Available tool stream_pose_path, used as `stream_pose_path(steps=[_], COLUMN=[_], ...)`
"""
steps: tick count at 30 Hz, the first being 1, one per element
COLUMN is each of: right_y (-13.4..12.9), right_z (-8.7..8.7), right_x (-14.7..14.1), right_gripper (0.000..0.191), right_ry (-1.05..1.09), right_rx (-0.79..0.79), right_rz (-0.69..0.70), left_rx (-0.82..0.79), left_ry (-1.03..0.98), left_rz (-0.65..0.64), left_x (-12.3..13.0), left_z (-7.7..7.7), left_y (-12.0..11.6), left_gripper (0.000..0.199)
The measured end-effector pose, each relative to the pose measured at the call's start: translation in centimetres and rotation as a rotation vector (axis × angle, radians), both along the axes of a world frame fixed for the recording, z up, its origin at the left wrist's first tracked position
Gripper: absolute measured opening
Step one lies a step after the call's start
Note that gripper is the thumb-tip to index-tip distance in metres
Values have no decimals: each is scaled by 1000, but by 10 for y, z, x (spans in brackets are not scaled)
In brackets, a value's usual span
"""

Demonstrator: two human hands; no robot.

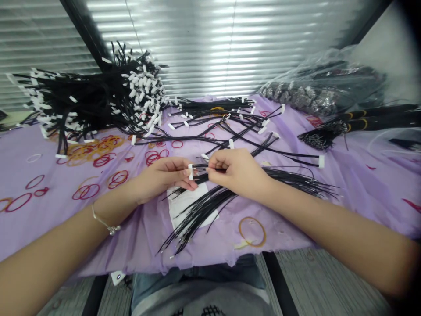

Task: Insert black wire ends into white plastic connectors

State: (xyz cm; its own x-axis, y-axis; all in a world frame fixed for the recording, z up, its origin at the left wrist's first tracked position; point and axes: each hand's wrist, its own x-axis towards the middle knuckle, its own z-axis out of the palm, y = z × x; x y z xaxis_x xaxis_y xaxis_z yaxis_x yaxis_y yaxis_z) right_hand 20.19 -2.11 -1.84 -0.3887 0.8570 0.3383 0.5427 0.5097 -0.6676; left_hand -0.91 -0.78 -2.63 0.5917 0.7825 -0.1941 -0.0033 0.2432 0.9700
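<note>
A small white connector (190, 171) is pinched between the thumb and fingers of my left hand (167, 174). My right hand (237, 172), close by on the right, pinches a thin black wire (201, 168) whose end is at the connector. Other black wires trail from the connector under my right hand. Below both hands, a loose bundle of black wires (200, 208) fans out over a white sheet (176, 204). More loose wires (296, 179) stretch to the right beneath my right wrist.
A large heap of black cables with white connectors (95, 96) stands at the back left. Red and yellow rubber bands (108, 149) lie on the purple cloth (131, 237). Finished-looking cables (213, 107) lie behind my hands. Plastic bags (315, 87) and wire bundles (358, 125) are at the back right.
</note>
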Motion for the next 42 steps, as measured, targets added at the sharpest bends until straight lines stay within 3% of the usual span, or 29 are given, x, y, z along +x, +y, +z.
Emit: stream_pose_path(steps=[6, 15, 24, 29, 39, 42], right_y=[2, 1, 1, 2, 5, 4], right_z=[-1, -1, -2, -2, -7, -9], right_x=[0, 0, 1, -1, -9, -13], right_gripper=[6, 6, 9, 9, 11, 14], right_ry=[-43, 3, -101, -159, -121, -172], right_rx=[77, 40, 102, 133, -5, 18], right_rz=[34, 11, 102, 112, 95, 72], left_rx=[7, 10, 180, 219, 240, 273], left_ry=[46, 88, 188, 229, 254, 302], left_rz=[12, 16, -57, -15, 13, 77], left_x=[1, 2, 5, 11, 13, 17], left_z=[2, 2, 4, 3, 1, 0], left_y=[-2, -2, -4, -7, -9, -12], left_gripper=[16, 14, 18, 13, 7, 7])
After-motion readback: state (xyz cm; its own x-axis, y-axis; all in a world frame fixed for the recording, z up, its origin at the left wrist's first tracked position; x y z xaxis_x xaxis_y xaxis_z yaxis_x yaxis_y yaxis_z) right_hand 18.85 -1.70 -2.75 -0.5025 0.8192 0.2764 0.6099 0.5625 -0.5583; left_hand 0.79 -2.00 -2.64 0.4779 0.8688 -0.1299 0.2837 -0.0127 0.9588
